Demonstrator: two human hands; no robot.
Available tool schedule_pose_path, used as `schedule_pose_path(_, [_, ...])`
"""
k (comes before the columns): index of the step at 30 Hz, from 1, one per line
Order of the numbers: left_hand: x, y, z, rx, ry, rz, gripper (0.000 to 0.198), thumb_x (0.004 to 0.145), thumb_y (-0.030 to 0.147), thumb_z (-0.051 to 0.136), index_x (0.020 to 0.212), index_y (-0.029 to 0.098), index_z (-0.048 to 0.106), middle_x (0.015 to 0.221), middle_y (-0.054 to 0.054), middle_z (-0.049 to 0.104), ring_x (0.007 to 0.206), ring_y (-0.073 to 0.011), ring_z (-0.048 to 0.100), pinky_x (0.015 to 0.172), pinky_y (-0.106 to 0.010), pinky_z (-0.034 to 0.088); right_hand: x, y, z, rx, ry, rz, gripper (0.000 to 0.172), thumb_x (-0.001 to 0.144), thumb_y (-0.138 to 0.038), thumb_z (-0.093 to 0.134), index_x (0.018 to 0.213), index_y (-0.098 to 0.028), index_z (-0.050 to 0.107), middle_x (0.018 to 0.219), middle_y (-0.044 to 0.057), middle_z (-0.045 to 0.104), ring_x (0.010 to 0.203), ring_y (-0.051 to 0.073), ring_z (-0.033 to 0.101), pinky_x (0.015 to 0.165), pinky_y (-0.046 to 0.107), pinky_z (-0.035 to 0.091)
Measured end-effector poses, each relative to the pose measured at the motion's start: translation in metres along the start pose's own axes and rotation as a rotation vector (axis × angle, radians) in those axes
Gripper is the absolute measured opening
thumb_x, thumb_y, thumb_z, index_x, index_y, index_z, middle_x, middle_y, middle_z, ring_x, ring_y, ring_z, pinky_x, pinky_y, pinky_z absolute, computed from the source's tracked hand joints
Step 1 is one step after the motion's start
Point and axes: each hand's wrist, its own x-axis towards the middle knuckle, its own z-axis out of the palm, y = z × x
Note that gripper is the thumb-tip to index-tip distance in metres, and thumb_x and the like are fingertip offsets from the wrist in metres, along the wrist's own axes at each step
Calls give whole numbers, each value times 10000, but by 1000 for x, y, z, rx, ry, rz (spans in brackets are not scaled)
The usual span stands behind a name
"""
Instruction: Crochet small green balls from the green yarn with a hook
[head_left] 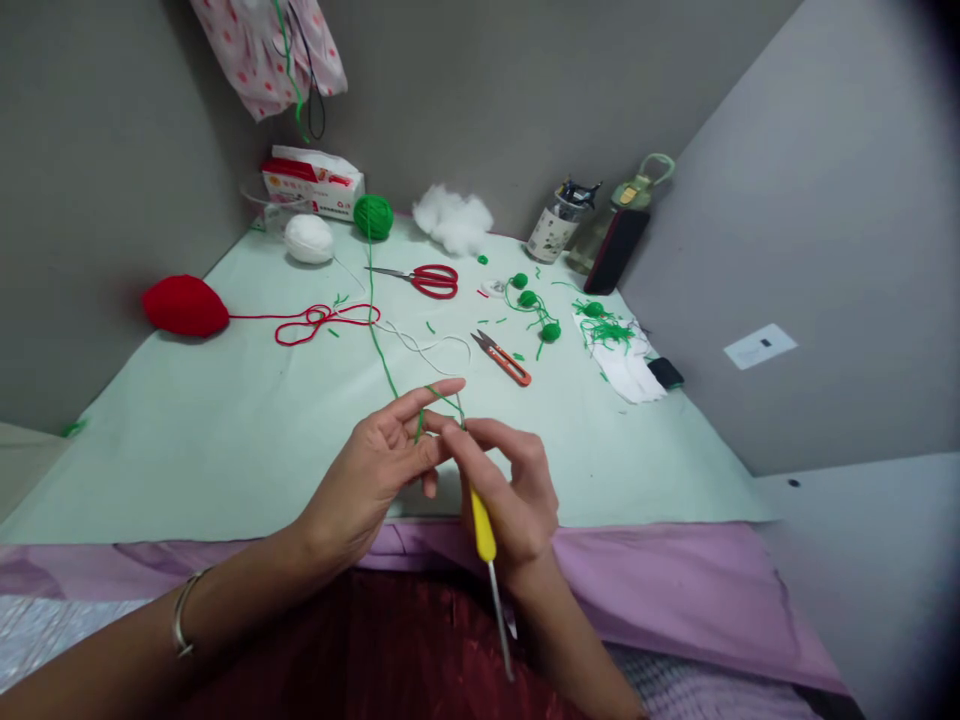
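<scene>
My left hand (pixel 390 450) has green yarn (pixel 382 358) looped round its raised index finger, with thumb and middle finger pinched on the strand. My right hand (pixel 514 490) grips a crochet hook (pixel 484 525) by its yellow handle. The hook's metal tip points up and meets the yarn between the two hands; its other metal end slants down toward my lap. The yarn runs back across the table to a green ball (pixel 373 217). Any stitches at the fingertips are too small to make out.
Red-handled scissors (pixel 435 281) and orange thread snips (pixel 504 360) lie beyond my hands. Red yarn (pixel 186 306) and a white ball (pixel 309 239) sit left. White stuffing (pixel 453 220), small green crocheted balls (pixel 550 332), a pen cup (pixel 553 232) and a phone (pixel 617 250) stand farther back.
</scene>
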Motion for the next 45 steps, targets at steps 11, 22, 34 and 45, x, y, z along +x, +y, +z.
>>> schedule_pose_path(11, [-1,4,-2,72,-26,33,409,828,226,849,1220,327,789,869,34,616,663,-55,557,593,-155,487,14,2,-2,543,13,401,163,991,-207,637,996,-266,790,931,25,746,781,151,654,706,319,547])
schedule_pose_path(22, [-5,13,-3,146,21,20,353,818,255,839,1168,297,813,907,26,611,726,-89,626,711,-215,517,13,4,-8,623,-11,444,187,1040,-223,552,1000,-231,734,913,30,751,728,140,674,700,313,580])
schedule_pose_path(34, [-2,6,-1,-39,-20,-100,476,796,226,860,1261,193,761,658,65,541,525,-44,396,623,-188,501,-1,-1,-3,-117,-20,-128,337,951,-89,643,1206,-292,729,1066,71,742,971,215,721,782,359,619])
schedule_pose_path(45, [-1,6,1,89,19,14,455,793,242,873,1237,283,781,886,7,660,663,-83,601,587,-172,494,11,1,1,330,1,192,255,991,-115,593,1105,-276,755,971,41,764,875,186,721,743,351,615])
